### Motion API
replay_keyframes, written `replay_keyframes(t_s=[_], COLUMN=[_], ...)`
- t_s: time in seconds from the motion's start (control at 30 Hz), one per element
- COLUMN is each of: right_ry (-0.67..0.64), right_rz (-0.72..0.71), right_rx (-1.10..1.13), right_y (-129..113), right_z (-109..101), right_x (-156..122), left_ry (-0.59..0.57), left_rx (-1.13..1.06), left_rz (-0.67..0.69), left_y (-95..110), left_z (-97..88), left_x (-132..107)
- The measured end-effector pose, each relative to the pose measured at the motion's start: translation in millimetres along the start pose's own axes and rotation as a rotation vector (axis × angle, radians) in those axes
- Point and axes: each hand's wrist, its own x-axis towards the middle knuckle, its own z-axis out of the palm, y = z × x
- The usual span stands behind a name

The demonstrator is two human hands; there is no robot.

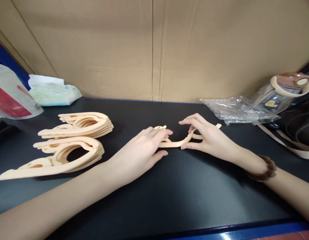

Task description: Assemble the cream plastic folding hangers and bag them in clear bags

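A beige plastic folding hanger [178, 144] lies on the black table in front of me, its middle joint and parts of both arms showing. My left hand [145, 146] is over the hanger's left arm, palm down, with loosely bent fingers and the thumb held apart. Around the joint and right arm is my right hand [204, 135], its thumb and index finger spread wide. The thumb is close to the hanger's bar; contact is hard to tell. Both hands hide parts of the hanger. Left of them, folded beige hangers are nested in a front stack [89, 156] and a back stack [101, 128].
A tissue pack [54, 95] and a white-and-red pouch [14, 96] stand at the back left. Crumpled clear plastic [234, 108], a clear bottle [274, 96] with a strap and a dark bag [296, 123] are at the right. A cardboard wall [106, 50] closes off the back.
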Motion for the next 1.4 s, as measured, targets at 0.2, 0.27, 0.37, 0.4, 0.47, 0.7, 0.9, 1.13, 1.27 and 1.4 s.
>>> replay_keyframes(t_s=[0.2, 0.27, 0.37, 0.4, 0.47, 0.7, 0.9, 1.13, 1.27, 1.4], right_ry=[-0.111, -0.098, -0.038, -0.021, 0.0, 0.032, 0.032, -0.082, -0.046, -0.005], right_rz=[-0.081, -0.091, -0.018, 0.018, 0.101, 0.264, 0.251, -0.025, 0.033, 0.12], right_rx=[0.028, -0.008, -0.104, -0.137, -0.201, -0.344, -0.398, -0.401, -0.366, -0.265], right_y=[0, 2, 3, 3, 3, 0, 4, 2, -1, 3], right_z=[-4, -5, -6, -7, -7, -9, -8, -6, -4, -2], right_x=[-1, 0, 1, 1, 2, 2, 1, 0, 1, 2], left_ry=[-0.03, 0.005, 0.013, -0.011, -0.075, -0.201, -0.196, -0.168, -0.176, -0.17], left_rx=[0.165, 0.222, 0.364, 0.417, 0.498, 0.557, 0.527, 0.407, 0.449, 0.551], left_rz=[0.049, 0.0, -0.141, -0.182, -0.243, -0.321, -0.2, -0.148, -0.124, -0.169], left_y=[-13, -15, -15, -13, -8, 6, 13, 17, 17, 18], left_z=[-0.4, -0.8, -3.4, -4.8, -7.7, -13.5, -10.3, -7.2, -7.4, -9.4], left_x=[1, 3, 5, 5, 5, 2, 0, -1, -2, -3])
